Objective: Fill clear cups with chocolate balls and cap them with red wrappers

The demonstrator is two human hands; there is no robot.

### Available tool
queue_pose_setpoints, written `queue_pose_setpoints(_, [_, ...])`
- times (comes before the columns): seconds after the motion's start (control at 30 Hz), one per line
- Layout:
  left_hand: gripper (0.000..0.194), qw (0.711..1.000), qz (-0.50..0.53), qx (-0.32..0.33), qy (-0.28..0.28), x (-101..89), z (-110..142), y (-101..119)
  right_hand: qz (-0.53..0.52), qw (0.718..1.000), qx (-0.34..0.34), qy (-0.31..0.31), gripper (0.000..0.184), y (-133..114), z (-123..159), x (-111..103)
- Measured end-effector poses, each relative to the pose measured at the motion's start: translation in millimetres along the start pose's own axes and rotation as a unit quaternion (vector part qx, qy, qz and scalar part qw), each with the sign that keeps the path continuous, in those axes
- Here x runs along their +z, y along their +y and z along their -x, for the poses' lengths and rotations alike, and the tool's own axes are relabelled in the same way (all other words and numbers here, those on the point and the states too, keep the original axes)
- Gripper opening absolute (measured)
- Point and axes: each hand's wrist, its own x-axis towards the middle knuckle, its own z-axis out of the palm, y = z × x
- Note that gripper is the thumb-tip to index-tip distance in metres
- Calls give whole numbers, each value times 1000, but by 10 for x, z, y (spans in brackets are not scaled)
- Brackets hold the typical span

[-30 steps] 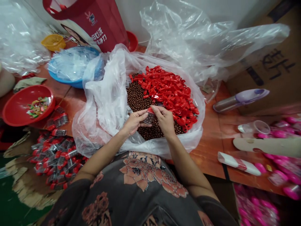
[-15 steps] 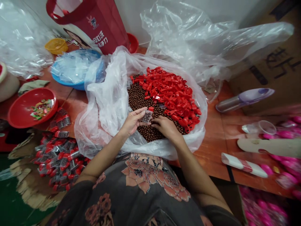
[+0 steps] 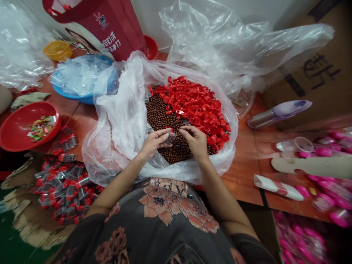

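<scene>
Between the thumb and fingers of my left hand (image 3: 154,143) is a small clear plastic case (image 3: 170,138) with brown beads inside and a bit of red at its top. Just right of it, apart from the case, my right hand (image 3: 195,142) has its thumb and fingertips pinched together; whatever they hold is too small to make out. Both hands are over a heap of round brown beads (image 3: 159,113) in an open white plastic bag (image 3: 129,91). Red plastic pieces (image 3: 195,106) with loops are piled on the beads' far right side.
Left stand a red bowl (image 3: 11,128) with small colourful bits and a blue basin (image 3: 82,96) of clear plastic pieces. Filled red-capped cases (image 3: 63,187) lie heaped at lower left. A purple-topped metal scoop (image 3: 277,113) and pink items (image 3: 330,183) are right, before a cardboard box (image 3: 302,91).
My right hand has lifted from the beads, its fingertips now pinched beside the case. The case in my left hand has tilted. The whole view has shifted slightly.
</scene>
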Motion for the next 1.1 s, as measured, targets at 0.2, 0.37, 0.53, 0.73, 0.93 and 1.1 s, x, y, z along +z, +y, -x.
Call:
queue_pose_setpoints(0.2, [39,1000,-9,3,15,-33,10,-24,-9,995,-72,-69,25,-140,-87,2])
queue_pose_setpoints(0.37, [40,1000,12,25,-9,-97,117,65,87,995,-21,-43,26,148,-325,34])
queue_pose_setpoints(0.53, [42,997,15,77,27,-127,195,143,232,956,-82,-157,26,325,-478,319])
queue_pose_setpoints(0.73, [42,996,20,78,32,-150,215,137,42,990,-28,-133,26,304,-441,442])
queue_pose_setpoints(0.93, [39,998,-3,58,31,-89,199,54,-288,947,97,-107,42,6,-178,118])
queue_pose_setpoints(1.1, [39,999,-18,30,11,48,182,-26,-286,952,93,-50,29,-124,16,27])
